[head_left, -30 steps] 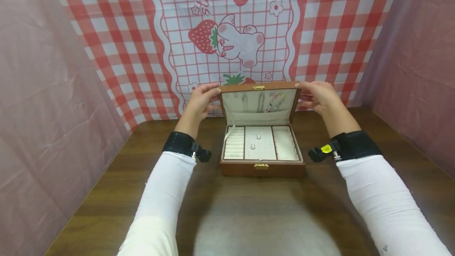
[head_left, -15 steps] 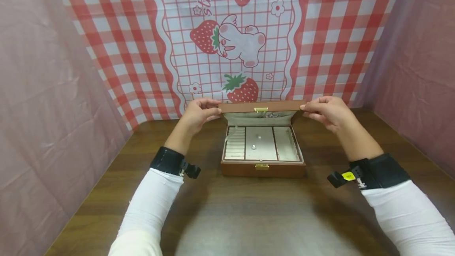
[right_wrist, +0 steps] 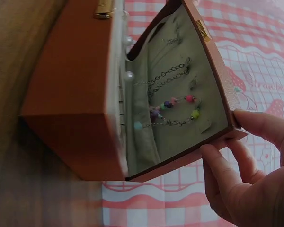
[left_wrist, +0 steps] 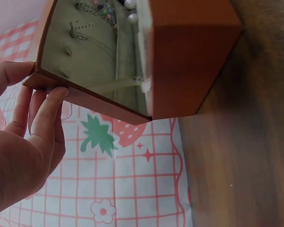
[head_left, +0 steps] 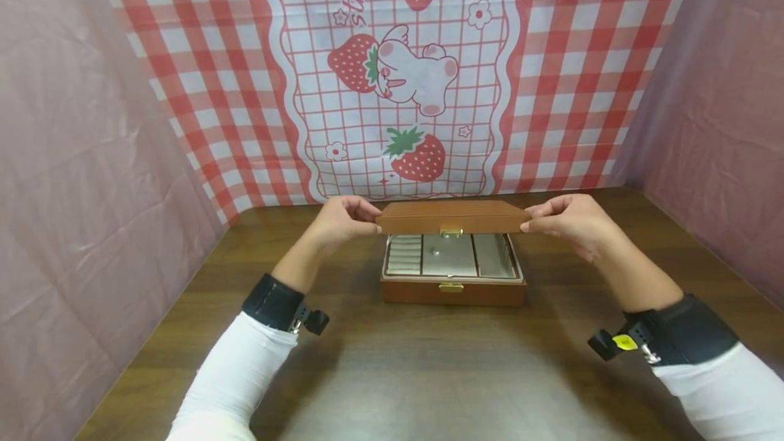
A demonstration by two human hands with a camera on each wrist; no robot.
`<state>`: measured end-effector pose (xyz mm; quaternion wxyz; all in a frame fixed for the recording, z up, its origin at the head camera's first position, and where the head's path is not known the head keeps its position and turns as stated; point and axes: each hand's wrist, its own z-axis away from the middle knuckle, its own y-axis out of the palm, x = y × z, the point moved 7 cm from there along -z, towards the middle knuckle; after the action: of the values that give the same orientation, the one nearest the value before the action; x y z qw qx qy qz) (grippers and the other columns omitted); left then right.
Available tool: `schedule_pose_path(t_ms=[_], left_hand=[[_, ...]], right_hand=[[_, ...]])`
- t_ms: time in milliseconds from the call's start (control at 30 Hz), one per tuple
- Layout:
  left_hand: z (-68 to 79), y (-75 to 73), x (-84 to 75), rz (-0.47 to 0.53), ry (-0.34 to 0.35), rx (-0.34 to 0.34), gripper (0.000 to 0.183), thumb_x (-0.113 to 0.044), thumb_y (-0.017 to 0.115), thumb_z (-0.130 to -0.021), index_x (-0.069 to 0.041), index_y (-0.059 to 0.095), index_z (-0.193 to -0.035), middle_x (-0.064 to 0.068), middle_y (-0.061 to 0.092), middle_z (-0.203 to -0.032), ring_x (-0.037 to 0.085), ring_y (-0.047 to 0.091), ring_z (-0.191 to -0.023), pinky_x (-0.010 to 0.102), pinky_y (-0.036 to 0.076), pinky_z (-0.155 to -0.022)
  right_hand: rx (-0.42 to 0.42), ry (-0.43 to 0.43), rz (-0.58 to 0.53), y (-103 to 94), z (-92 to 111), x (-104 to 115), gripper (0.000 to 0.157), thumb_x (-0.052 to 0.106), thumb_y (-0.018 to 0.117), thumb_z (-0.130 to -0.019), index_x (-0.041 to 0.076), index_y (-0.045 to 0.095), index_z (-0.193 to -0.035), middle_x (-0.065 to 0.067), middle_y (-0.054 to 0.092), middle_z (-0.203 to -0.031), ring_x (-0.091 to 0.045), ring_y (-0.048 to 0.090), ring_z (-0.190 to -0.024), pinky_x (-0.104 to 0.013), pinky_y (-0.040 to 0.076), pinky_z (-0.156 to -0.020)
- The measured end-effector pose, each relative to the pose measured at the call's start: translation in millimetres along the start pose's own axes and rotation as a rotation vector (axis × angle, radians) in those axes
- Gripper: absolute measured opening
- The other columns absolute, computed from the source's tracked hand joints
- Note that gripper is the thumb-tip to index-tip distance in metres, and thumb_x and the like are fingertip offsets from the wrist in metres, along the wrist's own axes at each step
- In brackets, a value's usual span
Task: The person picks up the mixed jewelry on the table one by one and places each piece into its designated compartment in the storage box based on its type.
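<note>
A brown jewelry box (head_left: 422, 292) with gold clasp parts sits on the table, its lid (head_left: 453, 215) partly lowered over the tray. My left hand (head_left: 339, 223) pinches the lid's left front corner between thumb and fingers. At the opposite corner, my right hand (head_left: 576, 224) grips the lid the same way. Inside the tray are ring rolls (head_left: 404, 255) on the left and two pearl studs, one at the middle panel (head_left: 450, 260). Silver chains (right_wrist: 170, 73) and a colourful beaded bracelet (right_wrist: 168, 103) hang against the lid's cream lining in the right wrist view.
The wooden table (head_left: 392, 366) extends around the box. Behind it hangs a red and white checked strawberry cloth (head_left: 569, 73). Pink curtains (head_left: 79, 189) stand on both sides. Each wrist wears a black band with a small camera.
Both hands have swung the lid forward and down from nearly upright. Its lining and the hanging jewelry have gone out of the head view, and the outer top now shows.
</note>
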<state>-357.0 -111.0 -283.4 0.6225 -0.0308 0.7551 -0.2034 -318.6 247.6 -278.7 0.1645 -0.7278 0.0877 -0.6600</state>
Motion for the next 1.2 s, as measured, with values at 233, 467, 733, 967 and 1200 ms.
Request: schedule_pose_path(t_ms=[233, 467, 733, 967, 1200], left_hand=[[14.0, 9.6, 8.1, -0.113, -0.013, 0.013, 0.02, 0.007, 0.078, -0.07, 0.0, 0.07, -0.087, 0.006, 0.068, -0.081, 0.016, 0.061, -0.071, 0.027, 0.053, -0.063], [21.7, 18.4, 18.3, -0.206, -0.046, 0.033, 0.02, 0.008, 0.079, -0.068, -0.004, 0.068, -0.082, 0.006, 0.067, -0.08, 0.017, 0.062, -0.074, 0.026, 0.053, -0.065], [26.1, 24.7, 25.4, -0.278, -0.056, 0.055, 0.02, 0.006, 0.082, -0.065, -0.005, 0.069, -0.076, 0.004, 0.066, -0.075, 0.017, 0.062, -0.073, 0.027, 0.053, -0.064], [25.1, 29.2, 29.1, -0.278, -0.071, 0.051, 0.022, 0.007, 0.082, -0.065, -0.005, 0.067, -0.076, 0.005, 0.065, -0.076, 0.017, 0.061, -0.073, 0.026, 0.053, -0.064], [26.6, 31.7, 31.6, -0.277, -0.074, 0.042, 0.024, 0.009, 0.081, -0.065, -0.005, 0.067, -0.077, 0.004, 0.066, -0.076, 0.017, 0.062, -0.074, 0.026, 0.054, -0.065]], right_hand=[[0.005, 0.021, 0.226, 8.6, 10, -12, 0.026, 0.017, 0.082, -0.076, -0.004, 0.071, -0.088, -0.022, 0.063, -0.119, -0.034, 0.052, -0.113, -0.041, 0.043, -0.091], [0.034, 0.035, 0.307, 16.5, 17, -23, 0.025, 0.017, 0.084, -0.073, 0.0, 0.069, -0.083, -0.021, 0.064, -0.115, -0.033, 0.055, -0.107, -0.031, 0.05, -0.078], [0.056, 0.024, 0.334, 23.1, 18, -32, 0.025, 0.013, 0.086, -0.069, 0.001, 0.066, -0.077, -0.02, 0.065, -0.108, -0.031, 0.057, -0.101, -0.027, 0.052, -0.07], [0.051, 0.013, 0.361, 23.8, 17, -34, 0.026, 0.013, 0.086, -0.068, 0.0, 0.066, -0.077, -0.018, 0.066, -0.105, -0.029, 0.057, -0.097, -0.027, 0.052, -0.067], [0.038, 0.004, 0.386, 24.1, 15, -36, 0.026, 0.014, 0.086, -0.068, 0.001, 0.066, -0.077, -0.016, 0.067, -0.102, -0.027, 0.057, -0.095, -0.028, 0.05, -0.07]])
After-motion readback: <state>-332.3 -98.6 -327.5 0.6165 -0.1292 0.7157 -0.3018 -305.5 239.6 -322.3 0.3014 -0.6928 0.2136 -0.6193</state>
